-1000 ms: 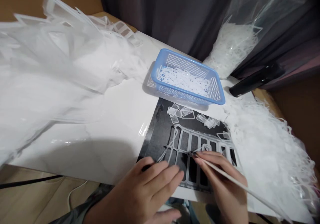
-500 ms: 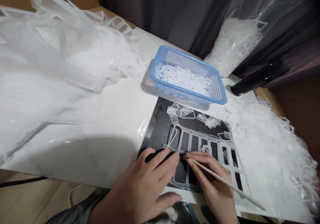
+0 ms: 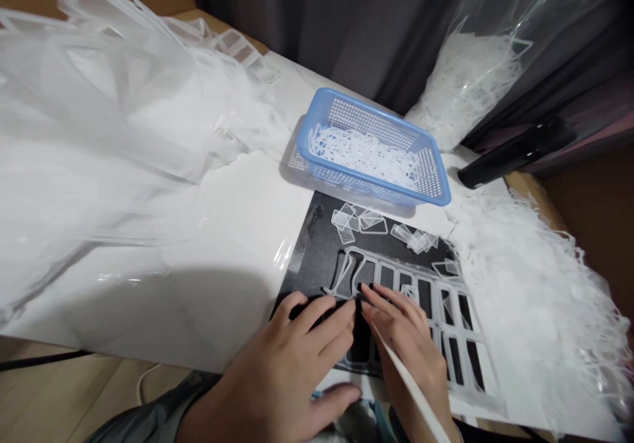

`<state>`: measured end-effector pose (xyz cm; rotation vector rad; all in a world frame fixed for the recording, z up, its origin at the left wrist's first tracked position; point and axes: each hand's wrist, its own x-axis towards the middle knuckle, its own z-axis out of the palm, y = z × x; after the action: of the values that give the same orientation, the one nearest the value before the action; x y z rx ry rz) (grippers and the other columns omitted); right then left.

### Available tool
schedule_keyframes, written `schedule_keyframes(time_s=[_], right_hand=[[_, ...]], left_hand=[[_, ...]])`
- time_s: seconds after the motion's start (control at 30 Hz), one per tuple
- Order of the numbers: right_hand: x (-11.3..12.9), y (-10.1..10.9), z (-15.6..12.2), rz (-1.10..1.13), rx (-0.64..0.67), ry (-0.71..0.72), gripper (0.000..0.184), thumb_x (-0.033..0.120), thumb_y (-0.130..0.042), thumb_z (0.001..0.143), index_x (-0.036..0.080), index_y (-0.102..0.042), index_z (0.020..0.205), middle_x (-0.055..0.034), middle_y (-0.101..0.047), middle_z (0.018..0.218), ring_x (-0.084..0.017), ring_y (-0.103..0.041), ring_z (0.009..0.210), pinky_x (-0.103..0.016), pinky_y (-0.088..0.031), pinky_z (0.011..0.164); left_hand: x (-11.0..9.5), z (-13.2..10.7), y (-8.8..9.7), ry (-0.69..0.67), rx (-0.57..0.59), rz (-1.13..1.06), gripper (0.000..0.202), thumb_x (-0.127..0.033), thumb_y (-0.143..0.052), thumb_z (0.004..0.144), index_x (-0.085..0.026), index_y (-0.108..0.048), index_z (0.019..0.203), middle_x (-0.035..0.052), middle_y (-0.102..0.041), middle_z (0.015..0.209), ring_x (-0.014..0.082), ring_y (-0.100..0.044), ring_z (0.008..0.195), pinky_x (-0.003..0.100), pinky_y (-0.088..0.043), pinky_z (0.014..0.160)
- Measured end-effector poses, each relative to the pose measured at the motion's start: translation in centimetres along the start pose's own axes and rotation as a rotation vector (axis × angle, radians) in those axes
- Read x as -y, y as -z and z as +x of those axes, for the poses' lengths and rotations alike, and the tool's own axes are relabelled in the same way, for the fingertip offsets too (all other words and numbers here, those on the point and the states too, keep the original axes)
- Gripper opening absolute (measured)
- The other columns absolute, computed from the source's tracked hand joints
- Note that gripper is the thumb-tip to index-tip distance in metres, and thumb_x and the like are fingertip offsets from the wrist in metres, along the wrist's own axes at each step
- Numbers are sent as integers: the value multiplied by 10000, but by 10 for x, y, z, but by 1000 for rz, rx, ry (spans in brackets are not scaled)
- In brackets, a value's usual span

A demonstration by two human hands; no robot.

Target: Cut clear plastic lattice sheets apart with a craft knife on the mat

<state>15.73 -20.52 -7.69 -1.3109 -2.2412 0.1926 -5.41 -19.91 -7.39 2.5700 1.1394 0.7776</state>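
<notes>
A clear plastic lattice sheet [image 3: 426, 301] with rectangular openings lies on a black mat [image 3: 321, 258] at the near edge of a white table. My left hand [image 3: 292, 364] rests flat on the mat and the sheet's left end, fingers spread. My right hand [image 3: 406, 337] is closed around a thin white stick [image 3: 411, 390], its fingertips pressing on the lattice beside my left fingers. Several small clear rectangular pieces [image 3: 364, 222] lie loose at the far end of the mat.
A blue mesh basket [image 3: 371, 149] with white plastic strips stands behind the mat. Heaps of white offcuts fill the right side [image 3: 535, 298] and a clear bag [image 3: 470, 80]. A big pile of clear sheets [image 3: 99, 113] covers the left. A black handle [image 3: 515, 152] lies at right.
My right hand slid left and forward along the lattice to meet my left fingers; the stick now points back toward me. The lattice's left corner has lifted. My left hand barely moved.
</notes>
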Motion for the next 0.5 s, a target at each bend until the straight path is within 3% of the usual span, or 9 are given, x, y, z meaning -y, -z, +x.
schedule_keyframes(time_s=[0.27, 0.4, 0.5], right_hand=[[9, 2, 2, 94, -46, -189, 243, 133, -513, 1005, 260, -621, 1181, -67, -697, 1233, -235, -634, 1157, -385, -533, 929], [6, 11, 6, 3, -69, -182, 251, 135, -471, 1011, 231, -632, 1178, -81, -700, 1225, -235, -646, 1151, -373, -538, 939], [0, 22, 9, -62, -177, -256, 200, 167, -507, 1015, 216, -648, 1149, -81, -713, 1190, -229, -670, 1111, -344, -541, 908]], left_hand=[[0, -2, 0, 8, 29, 10, 373, -548, -565, 963, -244, -666, 1153, -48, -643, 1341, 198, -523, 1146, 379, -279, 980], [-1, -3, -1, 19, 27, 33, 394, -565, -573, 952, -243, -668, 1158, -42, -657, 1319, 212, -524, 1119, 395, -270, 988], [-2, -2, -2, 16, 28, 48, 404, -573, -582, 946, -243, -668, 1162, -47, -654, 1328, 208, -520, 1116, 390, -270, 983]])
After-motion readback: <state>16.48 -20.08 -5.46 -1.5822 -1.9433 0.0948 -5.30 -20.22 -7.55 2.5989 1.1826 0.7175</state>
